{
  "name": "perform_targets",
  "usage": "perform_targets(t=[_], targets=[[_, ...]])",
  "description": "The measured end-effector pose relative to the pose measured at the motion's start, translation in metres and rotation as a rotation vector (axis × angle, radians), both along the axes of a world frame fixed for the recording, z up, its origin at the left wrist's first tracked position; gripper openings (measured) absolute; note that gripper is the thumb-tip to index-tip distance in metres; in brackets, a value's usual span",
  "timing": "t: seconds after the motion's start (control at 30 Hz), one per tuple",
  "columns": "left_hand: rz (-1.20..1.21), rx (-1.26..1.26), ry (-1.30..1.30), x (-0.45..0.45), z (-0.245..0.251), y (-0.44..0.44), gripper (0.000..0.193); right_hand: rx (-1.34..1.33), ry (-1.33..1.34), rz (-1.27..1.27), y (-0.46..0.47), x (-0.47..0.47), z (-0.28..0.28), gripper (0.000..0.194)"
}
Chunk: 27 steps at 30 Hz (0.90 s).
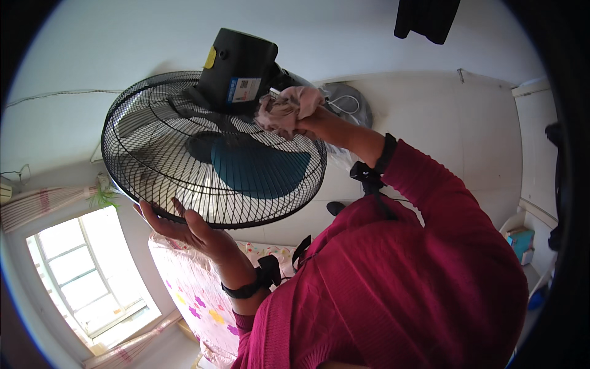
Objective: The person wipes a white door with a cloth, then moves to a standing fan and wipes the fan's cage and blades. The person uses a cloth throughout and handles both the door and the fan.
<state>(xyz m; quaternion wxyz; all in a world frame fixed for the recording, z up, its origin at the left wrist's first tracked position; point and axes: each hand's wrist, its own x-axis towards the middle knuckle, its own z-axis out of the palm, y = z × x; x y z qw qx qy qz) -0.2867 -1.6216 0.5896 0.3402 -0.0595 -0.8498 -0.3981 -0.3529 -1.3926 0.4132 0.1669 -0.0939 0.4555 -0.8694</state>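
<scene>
A pedestal fan with a black wire guard (pixel 152 124) tilts in front of me, rear side towards me. Behind the wires shows a dark teal blade (pixel 262 170). The black motor housing (pixel 251 50) bears a label with a printed code and a yellow sticker. My left hand (pixel 203 235) grips the guard's lower rim, thumb on the near side. Bunched in my right hand (pixel 311 127) is a pinkish cloth (pixel 281 115), pressed against the fan beside the housing's lower end. The cloth hides most of those fingers and part of the pole.
A round grey fan base (pixel 362 104) stands on the tiled floor (pixel 424 138) near the wall, with clear plastic beside it. A bed with a flowered cover (pixel 184 286) lies below my left arm. Left are a bright window (pixel 78 267) and striped curtains (pixel 50 203).
</scene>
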Motion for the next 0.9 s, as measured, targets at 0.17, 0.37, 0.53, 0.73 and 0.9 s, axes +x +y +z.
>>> perform_targets(t=[0.17,0.37,0.53,0.73,0.9], targets=[[-0.022,-0.021,0.033,-0.002,-0.002,-0.003,0.071,0.199,-0.071,-0.141,0.004,0.028,-0.023,0.050],[-0.069,0.009,0.043,-0.003,-0.004,-0.003,0.066,1.229,0.155,-0.230,-0.003,-0.004,-0.111,0.046],[-0.059,-0.006,0.075,-0.003,-0.007,-0.002,0.065,1.136,0.404,-0.480,-0.001,-0.001,-0.135,0.047],[-0.054,-0.002,0.066,-0.004,-0.005,-0.003,0.067,0.187,-0.206,-0.020,0.016,0.041,-0.045,0.035],[-0.039,0.006,0.065,-0.004,-0.004,-0.001,0.067,0.151,0.115,0.072,0.011,0.062,0.048,0.042]])
